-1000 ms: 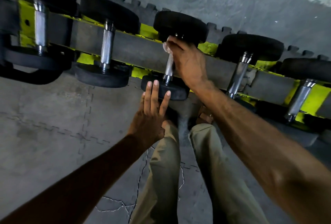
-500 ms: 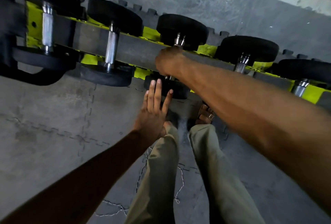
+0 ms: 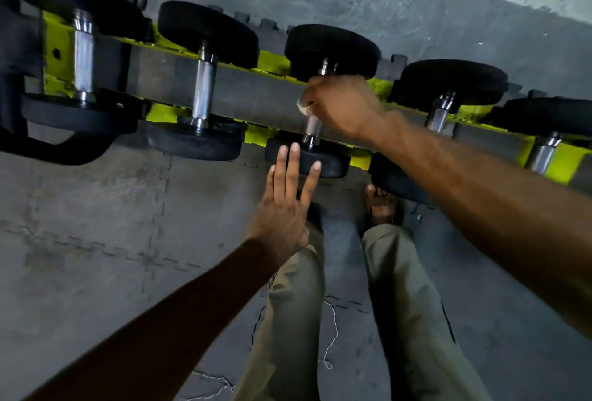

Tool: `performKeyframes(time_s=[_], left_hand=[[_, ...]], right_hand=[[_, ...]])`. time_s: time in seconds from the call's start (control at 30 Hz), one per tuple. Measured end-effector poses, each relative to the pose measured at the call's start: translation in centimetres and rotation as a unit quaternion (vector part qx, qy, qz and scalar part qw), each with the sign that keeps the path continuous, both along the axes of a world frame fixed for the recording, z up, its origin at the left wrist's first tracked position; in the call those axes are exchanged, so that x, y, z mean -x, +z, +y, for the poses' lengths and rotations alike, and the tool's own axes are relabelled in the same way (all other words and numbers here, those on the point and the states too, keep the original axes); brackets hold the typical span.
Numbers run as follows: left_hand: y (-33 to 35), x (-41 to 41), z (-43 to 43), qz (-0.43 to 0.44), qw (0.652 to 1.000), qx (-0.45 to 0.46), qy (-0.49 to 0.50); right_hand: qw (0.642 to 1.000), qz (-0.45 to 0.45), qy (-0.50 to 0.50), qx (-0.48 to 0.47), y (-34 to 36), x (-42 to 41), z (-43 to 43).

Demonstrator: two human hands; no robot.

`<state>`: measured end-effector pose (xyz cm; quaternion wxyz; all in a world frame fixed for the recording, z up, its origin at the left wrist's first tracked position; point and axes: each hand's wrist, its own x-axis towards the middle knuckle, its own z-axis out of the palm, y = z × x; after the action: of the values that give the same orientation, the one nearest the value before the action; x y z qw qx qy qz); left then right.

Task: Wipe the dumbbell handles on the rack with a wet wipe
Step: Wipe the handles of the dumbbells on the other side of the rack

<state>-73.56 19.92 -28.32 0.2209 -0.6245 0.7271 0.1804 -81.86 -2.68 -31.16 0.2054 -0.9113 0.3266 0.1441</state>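
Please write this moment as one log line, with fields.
step: wiping handle | right hand: shut on wet wipe | left hand: open, fingers on near weight

- Right hand [image 3: 342, 106] wraps a white wet wipe [image 3: 302, 108] around the middle dumbbell's steel handle [image 3: 312, 126].
- Left hand [image 3: 283, 208], fingers spread flat, touches that dumbbell's near black weight [image 3: 333, 162].
- Yellow rack [image 3: 266, 62] holds more dumbbells.
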Motion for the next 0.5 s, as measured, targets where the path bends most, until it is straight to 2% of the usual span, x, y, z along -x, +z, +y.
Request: performKeyframes(time_s=[0.13,0.2,0.27,0.33,0.43,0.5], left_hand=[[-0.5,0.2,-0.3,0.007,1.000,0.011,0.011],[-0.6,0.3,-0.2,0.015,1.000,0.005,0.015],[-0.7,0.3,0.0,0.011,1.000,0.010,0.008],[-0.5,0.3,0.0,0.005,1.000,0.009,0.003],[-0.3,0.4,-0.3,-0.003,1.000,0.006,0.006],[-0.3,0.3,-0.3,-0.010,1.000,-0.004,0.004]], right_hand=[[0.980,-0.109,-0.164,-0.044,-1.6,1.7,4.9],[0.946,-0.164,-0.272,-0.069,-1.7,2.0,6.2],[0.909,-0.181,-0.366,-0.082,-1.2,1.9,7.0],[0.850,-0.199,-0.473,-0.121,-2.1,1.8,6.4],[0.717,-0.227,-0.628,-0.200,-5.1,1.2,3.1],[0.662,-0.242,-0.655,-0.272,-6.1,0.7,1.5]])
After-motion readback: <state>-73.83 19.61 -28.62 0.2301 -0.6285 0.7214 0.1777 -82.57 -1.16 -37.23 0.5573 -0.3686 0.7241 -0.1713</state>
